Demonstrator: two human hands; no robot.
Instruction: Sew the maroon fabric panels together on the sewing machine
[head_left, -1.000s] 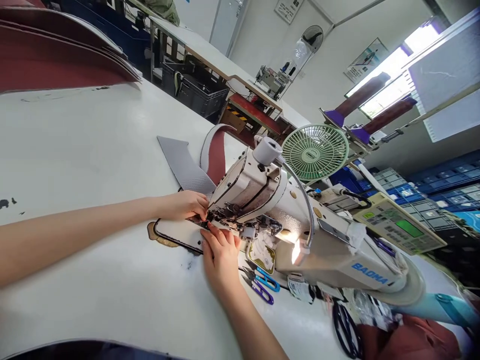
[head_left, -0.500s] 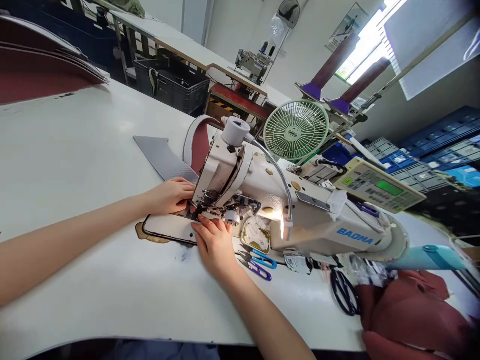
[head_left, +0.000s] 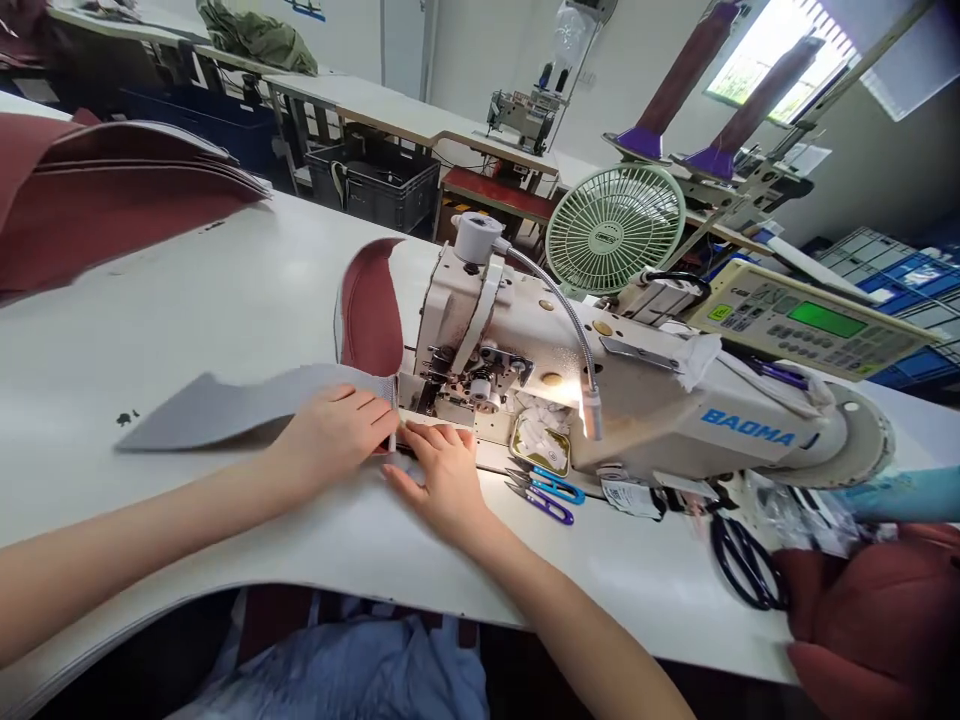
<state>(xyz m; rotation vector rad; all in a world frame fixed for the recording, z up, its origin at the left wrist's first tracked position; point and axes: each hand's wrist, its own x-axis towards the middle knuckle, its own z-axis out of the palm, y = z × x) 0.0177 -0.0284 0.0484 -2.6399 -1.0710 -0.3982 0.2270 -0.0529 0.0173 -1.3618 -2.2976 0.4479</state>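
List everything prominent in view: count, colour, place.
Sewing machine: one, white, right
Material: count unclear, grey and maroon, centre
Stacked pieces: several, maroon, far left
Snips: two, blue and purple, centre
Tray: one, yellowish, beside snips
Scissors: one, dark, right
Fan: one, green, behind machine
Spools: two, maroon, top right
Control panel: one, cream, right
Cloth heap: one, maroon, lower right
Table: one, white, foreground
Left hand: one, bare, on material
Right hand: one, bare, centre

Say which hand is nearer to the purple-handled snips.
Right. The right hand is just left of the purple-handled snips in the picture; the left hand is farther left, against the grey piece.
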